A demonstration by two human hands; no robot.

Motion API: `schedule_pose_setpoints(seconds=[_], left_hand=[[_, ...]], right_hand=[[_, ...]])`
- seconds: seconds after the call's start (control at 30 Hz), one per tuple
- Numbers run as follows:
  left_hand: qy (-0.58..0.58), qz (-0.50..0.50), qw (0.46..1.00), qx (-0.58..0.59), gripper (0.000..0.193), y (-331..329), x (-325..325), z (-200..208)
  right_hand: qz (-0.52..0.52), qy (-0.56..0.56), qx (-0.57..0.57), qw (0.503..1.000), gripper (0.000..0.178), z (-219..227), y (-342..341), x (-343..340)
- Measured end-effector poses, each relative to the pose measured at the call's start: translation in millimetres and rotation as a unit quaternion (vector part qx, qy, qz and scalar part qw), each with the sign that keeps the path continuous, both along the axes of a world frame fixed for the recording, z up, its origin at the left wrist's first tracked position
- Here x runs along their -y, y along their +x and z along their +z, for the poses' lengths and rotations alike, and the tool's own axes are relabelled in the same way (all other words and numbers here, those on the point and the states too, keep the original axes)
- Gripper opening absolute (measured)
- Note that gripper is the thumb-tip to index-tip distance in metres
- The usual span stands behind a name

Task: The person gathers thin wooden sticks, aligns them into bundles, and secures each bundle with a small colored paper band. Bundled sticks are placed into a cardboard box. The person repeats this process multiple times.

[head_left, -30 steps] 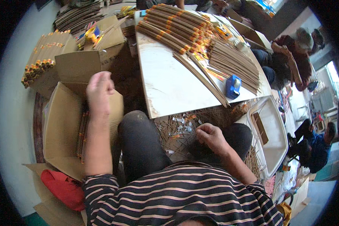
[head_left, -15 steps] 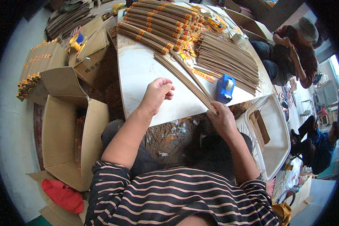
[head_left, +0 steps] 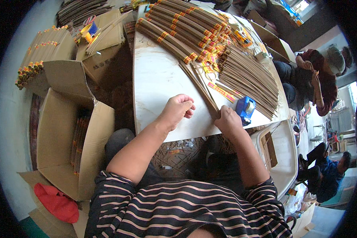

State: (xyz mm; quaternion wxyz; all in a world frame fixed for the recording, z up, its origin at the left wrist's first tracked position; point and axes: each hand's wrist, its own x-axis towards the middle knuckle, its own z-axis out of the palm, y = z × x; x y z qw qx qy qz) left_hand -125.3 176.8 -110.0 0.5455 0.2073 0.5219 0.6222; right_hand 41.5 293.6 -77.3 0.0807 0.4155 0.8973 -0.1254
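My right hand (head_left: 229, 121) is closed round the near ends of a slim bunch of brown incense sticks (head_left: 203, 89), which slants away to the far left over the white table. My left hand (head_left: 177, 112) hovers above the table left of the bunch, fingers curled in toward the thumb; anything between them is hidden. Beside my right hand stands a blue tape dispenser (head_left: 246, 110). Red and yellow paper bands (head_left: 221, 91) lie just past it. A broad pile of loose incense sticks (head_left: 250, 81) fans out behind the dispenser.
Banded incense bundles (head_left: 178, 31) are stacked at the table's (head_left: 150, 83) far side. An open cardboard box (head_left: 97, 146) with bundles inside stands at my left, a white plastic tub (head_left: 287, 146) at my right. Another person (head_left: 319, 79) sits at the far right.
The bunch in my right hand now points more steeply away from me, its sticks closer together. My left hand stays curled. The whole view has shifted a little.
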Motion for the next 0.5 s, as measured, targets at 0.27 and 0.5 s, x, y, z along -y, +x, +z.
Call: schedule_pose_setpoints(seconds=[0.27, 0.5], left_hand=[[0.001, -0.006, 1.0, 0.013, 0.013, 5, 1, -5], [-0.017, -0.028, 0.999, 0.02, 0.013, 12, 0, -11]], right_hand=[[-0.019, 0.019, -0.002, 1.0, 0.024, -8, -11, 2], [0.049, 0.128, -0.065, 0.988, 0.024, -28, 0, -2]])
